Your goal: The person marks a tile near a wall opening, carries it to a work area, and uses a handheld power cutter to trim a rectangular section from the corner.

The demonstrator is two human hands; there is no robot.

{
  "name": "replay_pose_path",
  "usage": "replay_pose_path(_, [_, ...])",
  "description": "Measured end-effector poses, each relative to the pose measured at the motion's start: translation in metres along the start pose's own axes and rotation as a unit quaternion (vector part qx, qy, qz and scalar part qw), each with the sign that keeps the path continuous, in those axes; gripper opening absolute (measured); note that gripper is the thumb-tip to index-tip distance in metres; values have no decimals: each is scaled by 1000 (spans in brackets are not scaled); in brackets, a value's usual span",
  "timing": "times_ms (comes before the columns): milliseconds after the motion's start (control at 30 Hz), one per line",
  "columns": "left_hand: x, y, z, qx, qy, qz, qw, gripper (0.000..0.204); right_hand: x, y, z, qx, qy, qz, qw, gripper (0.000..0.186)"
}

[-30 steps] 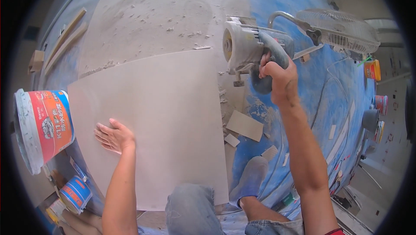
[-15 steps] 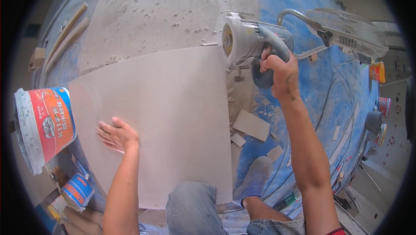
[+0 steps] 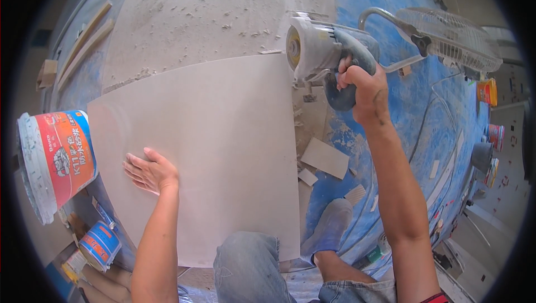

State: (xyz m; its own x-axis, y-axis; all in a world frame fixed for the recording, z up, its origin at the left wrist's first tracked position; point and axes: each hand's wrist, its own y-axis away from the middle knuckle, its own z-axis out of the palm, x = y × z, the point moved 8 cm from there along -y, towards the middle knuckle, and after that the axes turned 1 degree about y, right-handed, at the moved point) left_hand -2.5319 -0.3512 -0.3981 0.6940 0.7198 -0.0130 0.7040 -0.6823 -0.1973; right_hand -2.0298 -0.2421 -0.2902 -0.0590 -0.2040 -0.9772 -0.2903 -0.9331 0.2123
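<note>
A large pale tile [image 3: 223, 135] lies in front of me, under my bent knee. My left hand [image 3: 151, 172] rests on its left part, palm down with the fingers stretched out. My right hand [image 3: 363, 88] is wrapped around the dark rear handle of a dusty handheld tile saw [image 3: 318, 46]. That saw sits at the tile's far right corner, its round guard facing left. The blade's lower edge is hidden, so I cannot tell whether it touches the tile.
A dusty board [image 3: 206, 18] with scattered chips lies beyond the tile. To the left stand a large bucket [image 3: 61, 158] and a smaller can [image 3: 100, 244]. Wood strips [image 3: 86, 46] lie at far left. A fan [image 3: 446, 37] is right of the saw, and tile offcuts [image 3: 325, 158] are below it.
The saw and my right hand have shifted very slightly to the right. My left hand stays flat on the tile. Fewer chips show along the tile's far edge.
</note>
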Motion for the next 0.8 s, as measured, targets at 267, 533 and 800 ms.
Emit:
replay_pose_path(267, [0, 0, -1, -4, 5, -8, 1000, 70, 5, 2, -2, -12, -23, 27, 999, 14])
replay_pose_path(533, [-4, -4, 4, 10, -2, -11, 1000, 71, 13, 6, -13, -5, -50, 58, 997, 11])
replay_pose_path(800, [-5, -5, 5, -12, 2, -20, 1000, 69, 12, 47, -83, 103, -192, 230, 949, 7])
